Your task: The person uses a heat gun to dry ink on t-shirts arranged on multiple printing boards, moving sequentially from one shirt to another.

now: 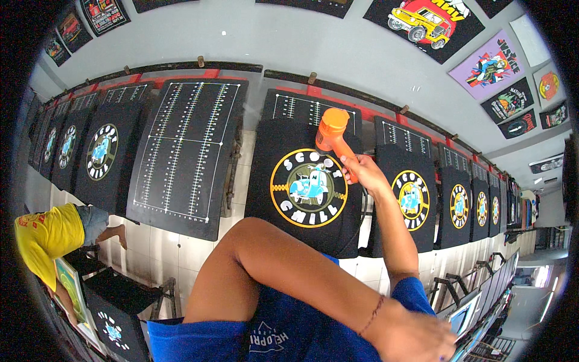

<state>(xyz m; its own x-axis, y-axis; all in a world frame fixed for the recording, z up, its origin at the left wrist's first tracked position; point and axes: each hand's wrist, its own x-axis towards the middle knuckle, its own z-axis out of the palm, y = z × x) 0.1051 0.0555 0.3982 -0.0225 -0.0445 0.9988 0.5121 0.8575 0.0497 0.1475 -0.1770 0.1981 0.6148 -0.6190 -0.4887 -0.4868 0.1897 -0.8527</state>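
My right hand (364, 171) is wrapped round the handle of an orange hair dryer (333, 130). The dryer is held above a black T-shirt (259, 199), its nozzle end towards the top of the round print (309, 187). That print shows a light blue scooter inside a ring edged in yellow. A dark cord hangs below the handle. My left arm is bent across my body, which brings my left hand (413, 335) to the lower right, near my right sleeve. Motion smears its fingers, and I see nothing held in it.
A bare black printing board (181, 151) with white ruled markings lies to the left. More boards with printed black shirts (411, 199) run along both sides. At the far left a person in a yellow shirt (51, 238) bends over a framed screen (75, 301). Printed samples hang on the wall.
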